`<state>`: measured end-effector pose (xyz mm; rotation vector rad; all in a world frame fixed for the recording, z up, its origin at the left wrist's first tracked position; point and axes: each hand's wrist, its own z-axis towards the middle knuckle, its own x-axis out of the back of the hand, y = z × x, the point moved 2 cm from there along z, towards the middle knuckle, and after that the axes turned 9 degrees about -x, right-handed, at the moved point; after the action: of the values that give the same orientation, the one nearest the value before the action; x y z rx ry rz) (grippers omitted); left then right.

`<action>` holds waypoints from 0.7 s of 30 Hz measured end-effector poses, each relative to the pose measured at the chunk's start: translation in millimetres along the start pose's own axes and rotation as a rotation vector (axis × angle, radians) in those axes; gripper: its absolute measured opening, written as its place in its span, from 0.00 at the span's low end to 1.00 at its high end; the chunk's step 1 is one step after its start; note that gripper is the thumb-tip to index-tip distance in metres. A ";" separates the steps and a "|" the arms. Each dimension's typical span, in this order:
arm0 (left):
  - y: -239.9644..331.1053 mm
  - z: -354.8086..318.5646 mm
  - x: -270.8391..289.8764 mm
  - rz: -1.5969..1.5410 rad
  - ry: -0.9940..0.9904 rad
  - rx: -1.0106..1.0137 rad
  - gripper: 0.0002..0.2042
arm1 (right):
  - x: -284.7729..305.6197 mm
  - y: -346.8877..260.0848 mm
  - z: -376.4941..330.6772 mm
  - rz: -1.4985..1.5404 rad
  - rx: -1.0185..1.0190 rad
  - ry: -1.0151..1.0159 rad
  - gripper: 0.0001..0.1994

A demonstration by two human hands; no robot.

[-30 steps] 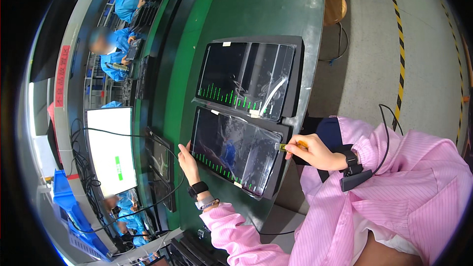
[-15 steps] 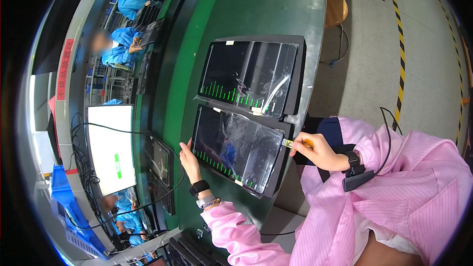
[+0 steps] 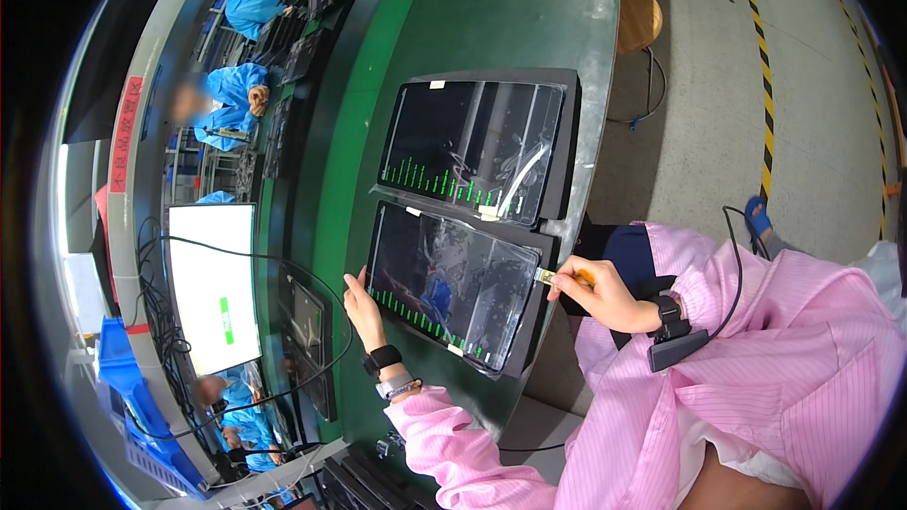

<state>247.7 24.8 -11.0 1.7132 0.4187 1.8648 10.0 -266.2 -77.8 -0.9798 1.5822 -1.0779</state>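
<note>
A dark tablet-like screen panel [image 3: 453, 283] with plastic film and a row of green marks lies on the green bench, in a black frame. At its left edge my left hand [image 3: 362, 310] rests with fingers stretched out, touching the side. My right hand [image 3: 605, 295] pinches a small flat yellow-and-silver connector, like a USB stick [image 3: 545, 276], whose metal tip meets the panel's right edge. Whether the tip is inserted, I cannot tell. Just beyond lies a second similar panel [image 3: 472, 146], film-covered, with green marks, untouched.
At left stands a lit white monitor [image 3: 215, 283], with a black cable [image 3: 331, 288] looping over the bench. Blue-clad co-workers [image 3: 231, 99] sit beyond the bench. A blue bin [image 3: 128, 378] is at lower left. A round stool [image 3: 641, 17] stands right of the bench edge [image 3: 605, 76].
My right hand has shifted slightly left with the connector, staying at the panel's edge. My left hand keeps its place. A blue-shod foot has appeared at right. Co-workers' hands have moved.
</note>
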 end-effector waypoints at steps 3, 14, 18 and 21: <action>3.4 -1.1 -1.8 -0.004 0.015 -0.020 0.31 | -2.8 1.4 3.7 0.026 0.066 0.064 0.10; 43.0 -10.9 2.9 0.132 0.128 -0.087 0.27 | 23.5 -14.2 24.8 -0.266 0.032 -0.068 0.16; 121.2 -70.3 0.7 0.023 0.081 -0.483 0.14 | 50.9 -25.2 28.1 -0.344 0.069 0.033 0.14; 171.8 -125.9 -40.4 0.099 -0.155 -0.661 0.17 | 62.5 -35.8 32.0 -0.257 0.154 -0.002 0.13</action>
<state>91.5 -116.8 39.8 1.4109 -0.3239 1.6593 30.4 -341.3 -65.2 -1.0983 1.3738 -1.3528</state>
